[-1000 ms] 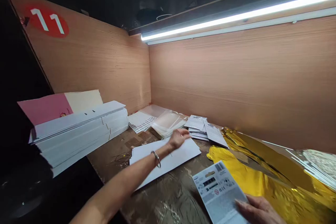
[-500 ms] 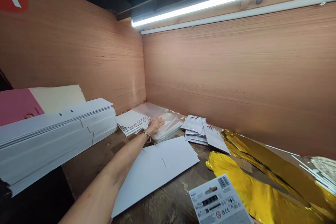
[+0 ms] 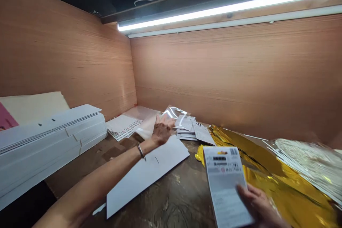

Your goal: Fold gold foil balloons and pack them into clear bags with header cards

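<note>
My left hand (image 3: pixel 163 129), with a bracelet at the wrist, is closed on a clear plastic bag (image 3: pixel 173 113) lifted above the table. Part of the bag lies in front of the small pile of printed cards (image 3: pixel 201 132). At the lower right, my right hand (image 3: pixel 258 203) grips a printed package card (image 3: pixel 226 185) with a hang hole and a barcode, thumb on its face. Below my left hand lies a folded white cardboard sheet (image 3: pixel 149 171). Sheets of small printed labels (image 3: pixel 124 126) sit beyond it, to the left.
A tall stack of white folded cardboard (image 3: pixel 53 139) fills the left side. Gold foil (image 3: pixel 280 188) spreads over the right. White sticks (image 3: pixel 278 153) and a clear bag with pale contents (image 3: pixel 304 160) lie farther right. Wooden walls close the back and left.
My left hand has come up off the pile of clear bags with one bag in it. My right hand has raised the package card into fuller view. The camera has turned right.
</note>
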`<state>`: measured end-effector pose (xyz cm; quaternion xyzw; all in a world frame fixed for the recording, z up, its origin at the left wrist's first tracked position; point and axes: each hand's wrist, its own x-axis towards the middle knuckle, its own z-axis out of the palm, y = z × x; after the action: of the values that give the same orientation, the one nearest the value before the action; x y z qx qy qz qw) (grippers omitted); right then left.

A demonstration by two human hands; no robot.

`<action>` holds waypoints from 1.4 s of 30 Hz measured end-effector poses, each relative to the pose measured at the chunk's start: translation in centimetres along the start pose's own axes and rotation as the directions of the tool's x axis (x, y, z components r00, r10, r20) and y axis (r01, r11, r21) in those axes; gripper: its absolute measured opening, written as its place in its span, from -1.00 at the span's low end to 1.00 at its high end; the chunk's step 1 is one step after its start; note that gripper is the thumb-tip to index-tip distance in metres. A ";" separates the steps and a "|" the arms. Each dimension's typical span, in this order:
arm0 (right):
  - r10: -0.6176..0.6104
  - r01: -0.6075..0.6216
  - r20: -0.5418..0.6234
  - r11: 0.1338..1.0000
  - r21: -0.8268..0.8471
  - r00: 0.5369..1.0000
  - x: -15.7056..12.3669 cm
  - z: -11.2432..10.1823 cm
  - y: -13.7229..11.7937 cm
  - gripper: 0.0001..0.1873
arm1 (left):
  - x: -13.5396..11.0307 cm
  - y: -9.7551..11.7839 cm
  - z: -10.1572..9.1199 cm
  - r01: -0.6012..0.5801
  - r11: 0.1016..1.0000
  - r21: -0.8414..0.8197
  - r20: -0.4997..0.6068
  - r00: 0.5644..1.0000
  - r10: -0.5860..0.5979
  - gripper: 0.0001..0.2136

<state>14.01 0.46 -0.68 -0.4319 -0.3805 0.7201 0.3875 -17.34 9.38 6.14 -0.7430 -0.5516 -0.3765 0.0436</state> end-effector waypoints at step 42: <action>0.246 -0.211 0.095 0.935 -0.285 0.965 -10.3 -3.6 -0.4 -0.76 | -12.2 14.6 6.8 0.788 -0.207 -0.579 0.788 0.477 -0.388 -0.89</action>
<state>20.73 -7.71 1.86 -0.4749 -0.4472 0.7275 0.2126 -2.74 -2.57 -1.03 -0.2730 -0.4732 -0.4629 -0.6980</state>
